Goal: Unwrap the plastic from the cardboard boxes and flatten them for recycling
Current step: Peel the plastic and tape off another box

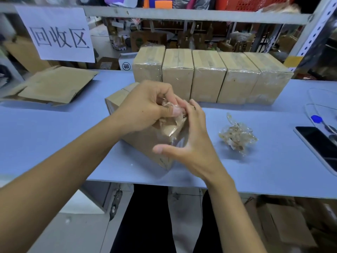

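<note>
A cardboard box (145,141) wrapped in clear plastic lies on the blue table (54,136) in front of me. My left hand (145,105) rests on the box top and pinches a bunched strip of plastic wrap (173,110) between thumb and fingers. My right hand (189,136) is against the box's right side, fingers reaching up to the same bunch of plastic, thumb spread toward me. Several more plastic-wrapped boxes (207,77) stand in a row behind. A crumpled ball of removed plastic (237,137) lies to the right.
Flattened cardboard (52,86) lies at the table's far left under a paper sign (58,35). A dark phone (319,145) and a blue-tipped tool (318,120) sit at the right edge. Shelving with clutter rises behind; boxes stand on the floor below right.
</note>
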